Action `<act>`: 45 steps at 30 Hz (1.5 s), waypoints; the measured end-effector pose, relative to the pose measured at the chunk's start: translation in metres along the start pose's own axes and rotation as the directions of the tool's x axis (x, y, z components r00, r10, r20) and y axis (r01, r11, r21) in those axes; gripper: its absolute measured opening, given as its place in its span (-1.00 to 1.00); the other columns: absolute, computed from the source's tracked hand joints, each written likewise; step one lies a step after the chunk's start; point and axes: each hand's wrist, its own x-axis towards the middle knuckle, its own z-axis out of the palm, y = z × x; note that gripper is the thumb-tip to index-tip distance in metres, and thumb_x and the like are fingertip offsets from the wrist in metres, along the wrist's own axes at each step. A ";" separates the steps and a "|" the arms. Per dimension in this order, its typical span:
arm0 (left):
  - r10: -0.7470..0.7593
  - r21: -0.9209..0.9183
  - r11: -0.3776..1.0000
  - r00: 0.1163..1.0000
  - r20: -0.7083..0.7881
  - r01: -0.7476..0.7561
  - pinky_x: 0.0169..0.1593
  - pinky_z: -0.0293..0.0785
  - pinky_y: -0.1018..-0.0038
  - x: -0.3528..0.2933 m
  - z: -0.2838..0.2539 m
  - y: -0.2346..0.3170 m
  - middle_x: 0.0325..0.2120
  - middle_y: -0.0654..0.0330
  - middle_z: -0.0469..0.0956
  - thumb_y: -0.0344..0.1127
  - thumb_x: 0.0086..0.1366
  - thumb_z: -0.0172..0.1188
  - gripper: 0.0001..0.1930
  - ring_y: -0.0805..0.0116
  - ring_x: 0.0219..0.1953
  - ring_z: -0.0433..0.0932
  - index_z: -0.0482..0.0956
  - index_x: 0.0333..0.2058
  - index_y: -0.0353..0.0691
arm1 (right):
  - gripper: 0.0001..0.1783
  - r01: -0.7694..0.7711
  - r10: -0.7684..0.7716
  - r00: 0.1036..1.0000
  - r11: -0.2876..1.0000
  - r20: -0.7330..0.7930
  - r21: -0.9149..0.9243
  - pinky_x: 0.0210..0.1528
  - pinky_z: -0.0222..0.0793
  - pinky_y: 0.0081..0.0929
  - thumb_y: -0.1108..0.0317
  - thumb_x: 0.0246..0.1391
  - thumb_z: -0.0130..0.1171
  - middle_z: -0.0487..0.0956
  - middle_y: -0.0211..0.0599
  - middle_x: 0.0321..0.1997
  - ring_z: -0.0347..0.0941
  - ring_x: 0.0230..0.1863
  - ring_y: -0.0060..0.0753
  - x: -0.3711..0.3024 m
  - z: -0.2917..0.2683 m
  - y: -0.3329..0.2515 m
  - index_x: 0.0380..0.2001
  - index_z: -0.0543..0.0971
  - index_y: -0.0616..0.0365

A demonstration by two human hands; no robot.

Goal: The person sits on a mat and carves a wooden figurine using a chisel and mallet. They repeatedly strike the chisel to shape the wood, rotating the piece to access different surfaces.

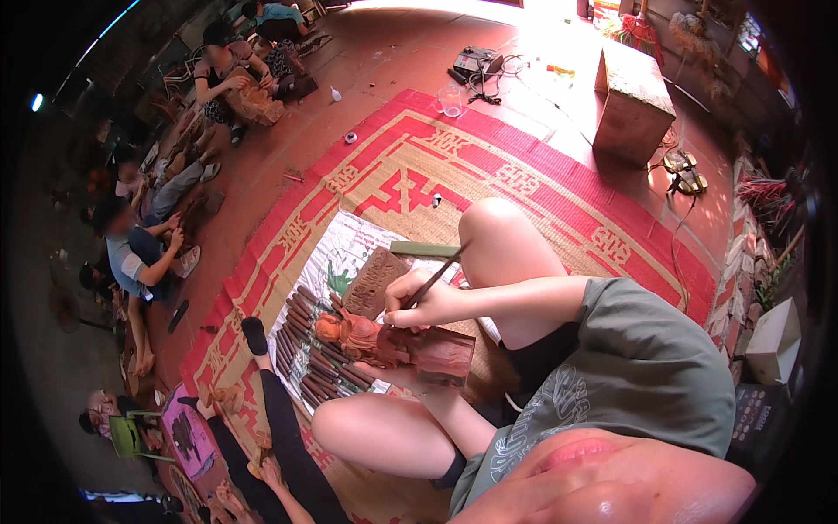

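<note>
On red-patterned matting (559,205), grips a slim tool (442,272) in the right hand (428,302), seemingly steadying a carved figure (384,342) with the left hand (403,376), beside rods (301,308) handy at its nine o'clock.

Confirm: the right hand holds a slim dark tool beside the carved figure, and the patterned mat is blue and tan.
Not blue: the head view shows the mat is red and tan. The right hand does hold the tool beside the carved figure.

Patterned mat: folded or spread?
Spread: the patterned mat lies flat over the floor, its red and tan pattern visible, the wearer seated on it.
</note>
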 end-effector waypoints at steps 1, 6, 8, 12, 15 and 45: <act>-0.028 0.002 1.000 1.000 0.013 0.028 0.21 0.19 0.25 0.000 0.003 -0.001 0.15 0.06 0.21 0.27 0.28 -0.27 -0.27 0.14 0.16 0.23 0.13 0.20 -0.22 | -0.75 0.190 -0.190 0.982 0.970 0.019 -0.153 -0.63 0.15 -0.60 0.47 -0.14 0.15 0.35 -0.43 -0.78 0.24 -0.69 -0.72 0.001 -0.006 0.009 -0.77 0.37 0.27; -0.113 0.014 0.994 0.991 0.069 0.112 0.20 0.21 0.26 0.003 0.014 0.010 0.15 0.08 0.21 0.30 0.27 -0.28 -0.26 0.14 0.16 0.24 0.15 0.19 -0.19 | -0.71 0.035 -0.034 0.996 0.999 0.085 -0.009 -0.60 0.20 -0.69 0.46 -0.02 0.14 0.44 -0.49 -0.74 0.34 -0.63 -0.74 -0.007 -0.019 0.011 -0.77 0.41 0.23; -0.120 0.034 0.993 0.987 0.109 0.116 0.20 0.22 0.26 0.005 0.025 0.020 0.15 0.08 0.21 0.31 0.26 -0.29 -0.26 0.14 0.16 0.24 0.15 0.19 -0.18 | -0.71 0.044 -0.044 0.999 0.997 0.004 0.057 -0.55 0.29 -0.74 0.42 0.03 0.15 0.50 -0.45 -0.69 0.40 -0.57 -0.77 -0.005 -0.025 0.006 -0.73 0.44 0.23; 0.149 0.145 0.973 0.969 0.196 -0.179 0.20 0.20 0.23 0.025 0.065 0.051 0.15 0.10 0.21 0.26 0.29 -0.29 -0.30 0.15 0.16 0.24 0.15 0.20 -0.17 | -0.72 0.068 -0.065 0.998 0.977 -0.021 0.202 -0.55 0.28 -0.75 0.39 0.02 0.17 0.45 -0.54 -0.69 0.33 -0.63 -0.80 0.025 -0.032 -0.014 -0.72 0.44 0.16; 0.066 0.222 0.963 0.935 0.348 -0.151 0.13 0.28 0.23 0.055 0.076 0.082 0.10 0.15 0.28 0.17 0.30 -0.19 -0.37 0.20 0.10 0.31 0.17 0.18 -0.17 | -0.72 0.178 -0.179 0.984 0.973 -0.009 0.148 -0.53 0.28 -0.73 0.37 0.03 0.17 0.48 -0.47 -0.66 0.37 -0.60 -0.75 0.057 -0.027 -0.036 -0.71 0.44 0.18; -0.027 0.171 0.985 0.982 0.188 -0.006 0.02 0.40 0.35 0.148 0.077 0.085 -0.14 0.16 0.44 0.18 0.27 -0.09 -0.45 0.31 -0.09 0.45 0.35 -0.03 -0.20 | -0.82 0.185 -0.212 0.962 0.970 -0.174 -0.160 -0.50 0.34 -0.63 0.40 -0.11 0.18 0.53 -0.38 -0.66 0.40 -0.55 -0.72 0.150 0.029 0.001 -0.54 0.58 0.35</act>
